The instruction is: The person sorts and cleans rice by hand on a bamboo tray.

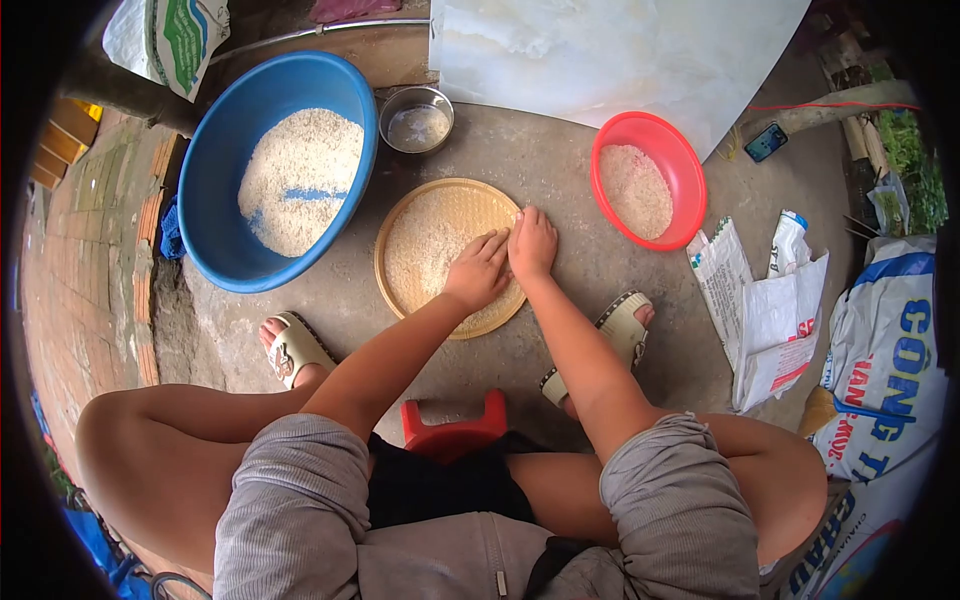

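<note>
A round woven bamboo tray (388, 222) lies on the concrete between my feet, with pale rice grains (425, 245) spread over its left and middle parts. My left hand (478, 268) rests over the tray's right half, fingers stretched toward the right rim and palm down. Beside it, my right hand (532, 245) is closed on the tray's right rim, its fingers bent at the edge. The two hands touch or nearly touch. What lies under my palms is hidden.
A big blue basin (205, 215) of rice stands at left, beside a small metal bowl (418, 147). At right are a red basin (688, 185) with rice, a phone (766, 142) and folded sacks (770, 320). A red stool (455, 432) is under me.
</note>
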Demonstrator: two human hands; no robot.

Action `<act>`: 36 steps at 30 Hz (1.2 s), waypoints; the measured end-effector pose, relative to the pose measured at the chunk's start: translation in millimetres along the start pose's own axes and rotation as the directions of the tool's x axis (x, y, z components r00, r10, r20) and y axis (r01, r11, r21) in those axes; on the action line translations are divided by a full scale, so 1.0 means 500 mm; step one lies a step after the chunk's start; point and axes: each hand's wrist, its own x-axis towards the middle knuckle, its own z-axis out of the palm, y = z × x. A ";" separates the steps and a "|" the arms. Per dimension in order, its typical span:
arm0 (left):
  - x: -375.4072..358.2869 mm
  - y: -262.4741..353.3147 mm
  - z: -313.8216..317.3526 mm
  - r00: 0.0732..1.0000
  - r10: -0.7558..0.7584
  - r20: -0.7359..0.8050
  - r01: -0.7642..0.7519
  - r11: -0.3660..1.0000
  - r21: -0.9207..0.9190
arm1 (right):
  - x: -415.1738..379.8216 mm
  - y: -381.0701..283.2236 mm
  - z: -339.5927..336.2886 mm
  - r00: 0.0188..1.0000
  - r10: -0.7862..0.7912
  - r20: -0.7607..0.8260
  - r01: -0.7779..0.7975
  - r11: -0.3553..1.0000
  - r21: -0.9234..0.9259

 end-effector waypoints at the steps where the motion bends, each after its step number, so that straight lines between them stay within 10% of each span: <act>1: -0.003 0.003 -0.001 1.000 0.010 -0.017 -0.011 0.999 -0.032 | 0.000 -0.001 0.000 1.000 0.004 0.000 -0.004 1.000 0.009; 21: -0.075 0.001 0.003 0.979 0.197 -0.047 -0.202 0.972 -0.119 | -0.019 -0.008 -0.021 0.983 -0.025 -0.184 0.062 0.978 0.197; 27: -0.047 -0.026 -0.020 0.972 -0.146 -0.182 0.079 0.939 -0.335 | -0.029 -0.076 -0.031 0.974 0.051 -0.219 0.043 0.914 0.404; 29: -0.018 -0.034 -0.037 0.929 -0.269 -0.254 0.169 0.919 -0.357 | -0.029 -0.129 -0.058 0.986 0.155 -0.066 -0.090 0.817 0.569; 32: 0.021 -0.037 -0.054 0.892 -0.341 -0.296 0.211 0.894 -0.394 | -0.021 -0.151 0.000 0.762 0.245 0.599 -0.633 0.086 0.769; 36: 0.032 -0.046 -0.032 0.923 -0.223 -0.313 0.134 0.950 -0.281 | -0.013 -0.114 0.065 0.634 0.319 0.705 -0.665 -0.240 0.707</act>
